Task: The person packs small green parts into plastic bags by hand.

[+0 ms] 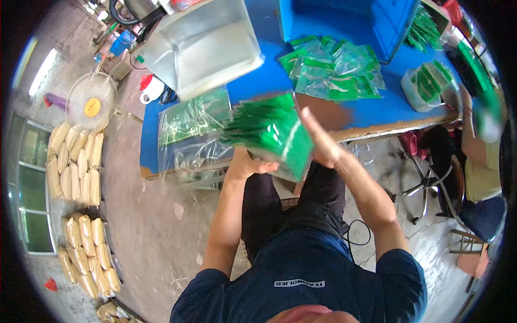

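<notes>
A blurred stack of green packets is held above the blue tabletop edge; it is gripped from below by the left hand, fingers curled, while the right hand is pressed flat, fingers straight, against its side

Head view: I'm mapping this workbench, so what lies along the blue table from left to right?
Clear bag of green items → clear plastic tub → pile of green-edged packets → small tub of green pieces.
</notes>
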Motion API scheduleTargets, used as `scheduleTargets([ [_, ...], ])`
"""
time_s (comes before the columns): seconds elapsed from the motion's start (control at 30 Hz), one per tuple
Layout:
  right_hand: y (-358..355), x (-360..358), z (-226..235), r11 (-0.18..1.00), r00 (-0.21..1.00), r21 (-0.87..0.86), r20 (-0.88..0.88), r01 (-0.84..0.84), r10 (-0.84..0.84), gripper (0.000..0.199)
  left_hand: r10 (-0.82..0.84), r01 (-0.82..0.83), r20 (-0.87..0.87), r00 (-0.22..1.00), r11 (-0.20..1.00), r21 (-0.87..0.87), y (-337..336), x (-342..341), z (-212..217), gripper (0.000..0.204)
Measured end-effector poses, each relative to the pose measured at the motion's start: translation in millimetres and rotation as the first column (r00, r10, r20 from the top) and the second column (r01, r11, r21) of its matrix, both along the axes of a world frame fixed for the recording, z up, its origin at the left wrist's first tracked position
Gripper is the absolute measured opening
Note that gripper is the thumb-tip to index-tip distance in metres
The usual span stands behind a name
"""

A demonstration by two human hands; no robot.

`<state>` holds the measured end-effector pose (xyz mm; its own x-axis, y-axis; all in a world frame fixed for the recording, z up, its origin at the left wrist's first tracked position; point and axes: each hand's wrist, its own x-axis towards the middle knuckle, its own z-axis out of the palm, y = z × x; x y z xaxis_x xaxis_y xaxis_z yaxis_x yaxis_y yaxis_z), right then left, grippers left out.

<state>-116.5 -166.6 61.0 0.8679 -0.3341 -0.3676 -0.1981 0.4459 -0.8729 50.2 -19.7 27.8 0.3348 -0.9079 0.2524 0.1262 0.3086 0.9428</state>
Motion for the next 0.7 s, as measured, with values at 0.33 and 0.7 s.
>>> scheduleTargets([
  [0.33,43,-32,-78,0.630,0.947,0.735,0.321,-0.252,0.006,0.076,-0.201,0.218,-0.180,0.963,0.973,0.078,8,-40,40,0.090],
  [0.7,6,-49,-34,0.999,0.937,0.052,0.349,-0.017,-0.002,0.112,-0.113,0.145,-0.450,0.886,0.989,0.038,9,-60,35,0.089],
])
